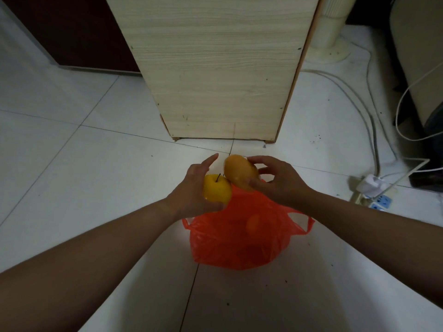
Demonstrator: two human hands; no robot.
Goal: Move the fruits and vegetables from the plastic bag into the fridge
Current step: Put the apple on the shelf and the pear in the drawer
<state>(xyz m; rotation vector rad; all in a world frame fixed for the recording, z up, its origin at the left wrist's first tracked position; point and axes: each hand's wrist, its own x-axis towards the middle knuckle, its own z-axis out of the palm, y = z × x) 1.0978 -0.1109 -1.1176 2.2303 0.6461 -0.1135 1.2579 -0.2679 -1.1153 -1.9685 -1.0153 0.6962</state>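
An orange-red plastic bag (239, 238) sits on the white tiled floor (84, 164) just below the middle of the view, its mouth slumped open and 2 loop handles flopped out at 9 and 3 o'clock. The film is thin, crinkled and half see-through; 1 round orange shape (254, 222) glows through its upper side, and what else is in it I cannot tell. Above the bag, at its 11 o'clock, my left hand (189, 188) cups a smooth, glossy yellow apple (217, 191) with a dark stem, fingers curled beneath it and the forefinger stretched straight out. At the bag's 12 o'clock my right hand (282, 182) grips a matte, egg-shaped orange-yellow mango (241, 172), thumb below and fingers wrapped over its far end. The 2 fruits meet edge to edge between my hands. Farther out at 12 o'clock stands a pale wood-grain cabinet (215, 68). At 2 o'clock a white power strip (380, 202) lies among pale cables (369, 130).
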